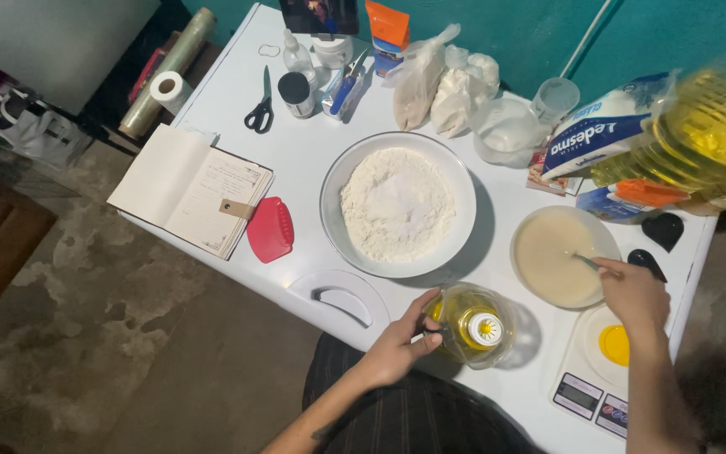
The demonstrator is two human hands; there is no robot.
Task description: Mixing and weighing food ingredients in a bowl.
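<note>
My left hand point(397, 343) grips the side of a clear bottle of yellow oil point(470, 324) that stands upright near the table's front edge, its white cap on top. My right hand point(632, 290) holds a utensil point(586, 261) dipped into a small round bowl of pale beige liquid point(558, 256). A large metal bowl of white flour point(398, 204) sits in the middle of the white table point(313, 160), just behind the oil bottle.
An open notebook point(191, 187), a red scraper point(270, 229) and a white lid point(339, 296) lie at the left. Scissors point(260, 105), jars, bags and a flour packet point(602, 134) line the back. A kitchen scale with a yellow cap point(602, 370) sits at right. A big oil bottle point(699, 139) looms at right.
</note>
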